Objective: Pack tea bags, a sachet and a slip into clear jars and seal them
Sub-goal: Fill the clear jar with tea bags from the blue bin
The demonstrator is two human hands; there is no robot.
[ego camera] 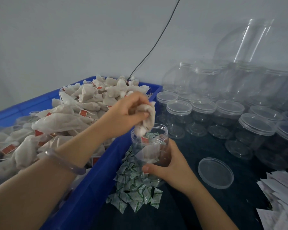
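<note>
A blue plastic crate (96,185) holds a heap of soft, crumpled tea bags (60,123). The left hand (128,112) clenches a bunch of bags (148,120) over the mouth of the round clear jar (150,146). The right hand (170,168) grasps this jar beside glossy sachets (135,188). A flat lid (215,173) lies further right.

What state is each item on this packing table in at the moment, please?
Clear plastic jar: open, lidless, held by the right hand, tea bag inside.
Bunch of white tea bags: in the grip of the left hand, over the jar mouth.
Round clear lid: off, lying flat on the table.
Blue plastic crate: heaped with tea bags.
Green-and-white sachets: loose pile.
Clear lidded jars: closed, empty.
White paper slips: stacked loosely.
</note>
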